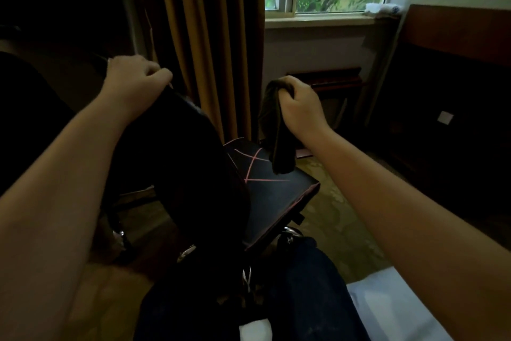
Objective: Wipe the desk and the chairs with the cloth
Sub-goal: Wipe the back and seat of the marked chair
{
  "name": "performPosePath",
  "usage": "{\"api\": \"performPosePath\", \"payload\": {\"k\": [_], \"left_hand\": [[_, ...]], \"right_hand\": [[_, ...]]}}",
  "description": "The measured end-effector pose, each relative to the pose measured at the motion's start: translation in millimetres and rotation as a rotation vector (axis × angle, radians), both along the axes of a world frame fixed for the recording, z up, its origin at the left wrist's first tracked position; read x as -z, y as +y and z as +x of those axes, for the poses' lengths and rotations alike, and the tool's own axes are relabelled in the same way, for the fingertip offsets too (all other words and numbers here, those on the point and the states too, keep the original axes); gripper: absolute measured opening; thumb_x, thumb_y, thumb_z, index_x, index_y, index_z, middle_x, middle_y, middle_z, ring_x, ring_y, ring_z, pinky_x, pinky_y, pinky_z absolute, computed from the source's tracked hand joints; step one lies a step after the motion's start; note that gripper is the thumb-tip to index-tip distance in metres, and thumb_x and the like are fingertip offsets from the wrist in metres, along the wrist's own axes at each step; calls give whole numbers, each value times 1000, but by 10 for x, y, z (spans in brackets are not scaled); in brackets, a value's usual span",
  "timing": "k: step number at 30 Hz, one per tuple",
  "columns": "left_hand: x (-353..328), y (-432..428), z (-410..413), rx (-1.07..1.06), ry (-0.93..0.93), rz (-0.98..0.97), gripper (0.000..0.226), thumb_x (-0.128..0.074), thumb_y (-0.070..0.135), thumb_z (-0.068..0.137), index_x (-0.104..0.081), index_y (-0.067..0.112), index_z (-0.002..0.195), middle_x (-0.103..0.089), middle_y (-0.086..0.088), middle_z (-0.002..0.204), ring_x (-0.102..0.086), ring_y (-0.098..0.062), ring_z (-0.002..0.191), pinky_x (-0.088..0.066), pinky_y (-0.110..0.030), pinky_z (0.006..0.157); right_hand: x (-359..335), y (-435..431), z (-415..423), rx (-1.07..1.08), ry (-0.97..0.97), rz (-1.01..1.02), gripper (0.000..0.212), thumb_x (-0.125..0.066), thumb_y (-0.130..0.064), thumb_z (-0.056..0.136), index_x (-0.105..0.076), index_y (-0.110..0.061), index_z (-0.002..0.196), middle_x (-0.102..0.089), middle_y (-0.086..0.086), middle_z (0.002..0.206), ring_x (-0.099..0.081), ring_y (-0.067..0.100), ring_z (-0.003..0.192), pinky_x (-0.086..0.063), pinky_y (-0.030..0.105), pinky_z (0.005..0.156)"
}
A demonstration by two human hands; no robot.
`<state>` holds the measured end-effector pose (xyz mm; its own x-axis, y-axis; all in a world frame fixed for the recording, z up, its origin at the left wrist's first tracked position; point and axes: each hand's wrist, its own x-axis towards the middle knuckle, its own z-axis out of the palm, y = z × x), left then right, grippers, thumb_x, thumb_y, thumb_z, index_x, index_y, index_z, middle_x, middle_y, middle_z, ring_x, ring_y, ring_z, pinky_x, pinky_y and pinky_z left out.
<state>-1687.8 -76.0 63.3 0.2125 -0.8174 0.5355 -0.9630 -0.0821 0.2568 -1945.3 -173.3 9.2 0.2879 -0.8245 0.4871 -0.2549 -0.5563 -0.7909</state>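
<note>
Cloth [273, 130] (bunched) hanging below right hand [300, 108] grip, over chair [276, 194]

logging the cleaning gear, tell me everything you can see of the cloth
The cloth is dark olive-brown soft fabric, folded into a long bunched strip. The right hand grips its upper end, which loops over the fingers; the rest hangs limp and nearly straight down. Its lower end dangles over the black seat of the chair; whether it touches the seat cannot be told.
</note>
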Motion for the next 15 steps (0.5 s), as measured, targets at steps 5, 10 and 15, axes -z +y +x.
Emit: {"api": "performPosePath", "payload": {"k": [5, 10, 15], "left_hand": [[-23, 8, -22, 53, 62, -30, 36, -38, 40, 75, -66, 18, 71, -62, -19, 87, -56, -38, 91, -38, -53, 101], [-57, -9, -48, 108, 71, 7, 35, -36, 44, 73, -64, 25, 66, -60, -10, 87, -56, -39, 97, -28, -62, 108], [-57, -125, -241, 134, 27, -63, 43, -35, 43, 78, -67, 15, 81, -60, -13, 115, -49, -33, 114, -8, -44, 113]], "right_hand": [[63, 29, 49, -19, 58, 13, 23, -43, -10, 100, -64, -16, 108, -62, -8, 89, -57, -3, 74, -40, 3, 56], [-53, -43, -10, 8, 30, -12, 21, -44, -10, 100, -62, -19, 101, -61, -10, 83, -56, -5, 66, -41, 4, 55], [-131, -119, -58, 21, 64, -48, 23, -44, -11, 100, -64, -15, 109, -62, -5, 95, -54, -6, 78, -38, 0, 61]]}}
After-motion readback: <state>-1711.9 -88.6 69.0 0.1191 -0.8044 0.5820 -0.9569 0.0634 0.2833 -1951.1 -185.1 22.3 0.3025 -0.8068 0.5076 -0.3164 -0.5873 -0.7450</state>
